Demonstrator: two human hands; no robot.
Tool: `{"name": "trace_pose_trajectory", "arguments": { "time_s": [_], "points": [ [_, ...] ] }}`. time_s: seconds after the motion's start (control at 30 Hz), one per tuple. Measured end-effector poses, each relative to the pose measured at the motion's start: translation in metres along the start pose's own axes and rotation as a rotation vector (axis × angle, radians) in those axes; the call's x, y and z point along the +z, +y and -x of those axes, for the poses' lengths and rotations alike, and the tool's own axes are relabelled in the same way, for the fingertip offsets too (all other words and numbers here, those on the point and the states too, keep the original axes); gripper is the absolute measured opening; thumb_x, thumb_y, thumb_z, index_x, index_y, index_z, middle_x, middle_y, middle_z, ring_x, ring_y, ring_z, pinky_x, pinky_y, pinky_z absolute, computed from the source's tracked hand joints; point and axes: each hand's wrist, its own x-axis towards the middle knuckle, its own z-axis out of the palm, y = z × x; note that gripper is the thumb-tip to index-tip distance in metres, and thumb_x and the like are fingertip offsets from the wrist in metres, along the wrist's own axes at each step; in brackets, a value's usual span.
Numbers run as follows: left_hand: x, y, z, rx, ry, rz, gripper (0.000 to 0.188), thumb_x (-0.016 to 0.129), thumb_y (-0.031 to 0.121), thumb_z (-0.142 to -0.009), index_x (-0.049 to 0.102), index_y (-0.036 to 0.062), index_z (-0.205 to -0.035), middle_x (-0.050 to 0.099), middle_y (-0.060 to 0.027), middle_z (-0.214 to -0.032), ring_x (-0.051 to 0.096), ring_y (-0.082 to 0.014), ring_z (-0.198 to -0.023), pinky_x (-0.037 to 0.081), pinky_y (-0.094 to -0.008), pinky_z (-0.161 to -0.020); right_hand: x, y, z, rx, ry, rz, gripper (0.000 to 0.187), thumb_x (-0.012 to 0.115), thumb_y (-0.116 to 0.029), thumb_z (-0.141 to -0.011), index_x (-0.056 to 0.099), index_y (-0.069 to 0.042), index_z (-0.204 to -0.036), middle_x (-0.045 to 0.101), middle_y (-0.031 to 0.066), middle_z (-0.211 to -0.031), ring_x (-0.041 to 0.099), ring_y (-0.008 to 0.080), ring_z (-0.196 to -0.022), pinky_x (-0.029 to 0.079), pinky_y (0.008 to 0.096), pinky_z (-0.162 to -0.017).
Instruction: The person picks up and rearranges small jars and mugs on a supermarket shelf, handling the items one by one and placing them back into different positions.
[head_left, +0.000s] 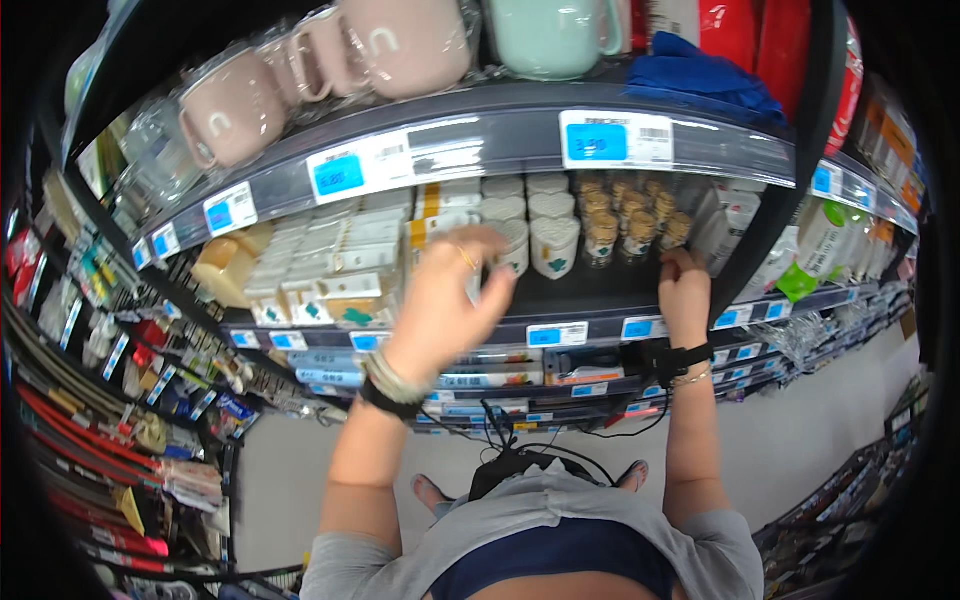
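Observation:
My left hand point(455, 290), slightly blurred, is in front of the white cylindrical containers point(505, 235) and a yellow-and-white box point(430, 225). Its thumb stands apart from the fingers, and I see nothing held in it. Farther right, my right hand point(685, 285) reaches onto the same shelf. Its fingertips are together at the base of a small clear bottle with a tan top point(677, 230), at the front of several like it. More white cylindrical containers point(554, 245) stand between the hands. Rows of white packs point(310, 270) fill the shelf left of my left hand.
Above my hands runs an upper shelf edge point(490, 150) with price tags, bearing pink mugs point(405, 45), a mint mug point(550, 35) and a blue cloth point(700, 75). A black upright point(765, 235) stands right of my right hand. Dark cables point(500, 425) hang before my body.

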Motion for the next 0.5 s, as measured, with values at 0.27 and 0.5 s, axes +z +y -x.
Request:
{"name": "trace_pose_trajectory", "arguments": {
  "time_s": [0.27, 0.5],
  "points": [
    [-0.1, -0.219, -0.078, -0.307, -0.163, -0.818, 0.035, 0.069, 0.028, -0.09, 0.067, 0.0007, -0.112, 0.07, -0.0205, -0.113, 0.068, -0.0342, -0.104, 0.054, -0.0432, -0.088, 0.01, -0.008, -0.002, 0.009, -0.029, -0.011, 0.01, 0.058, -0.001, -0.087, 0.067, -0.001, -0.091, 0.063, 0.0204, -0.092, 0.063, 0.0417, -0.082, 0.051, 0.0459, -0.073],
    [-0.086, -0.253, -0.098, -0.408, -0.439, -0.831, 0.032, 0.069, 0.025, -0.092, 0.067, 0.0009, -0.112, 0.07, -0.0183, -0.111, 0.069, -0.0306, -0.1, 0.055, -0.0412, -0.084, 0.005, -0.006, -0.001, 0.059, -0.036, -0.024, 0.009, 0.059, -0.002, -0.088, 0.067, -0.001, -0.092, 0.062, 0.0196, -0.091, 0.063, 0.0412, -0.082, 0.052, 0.0446, -0.074]
  ]
}}
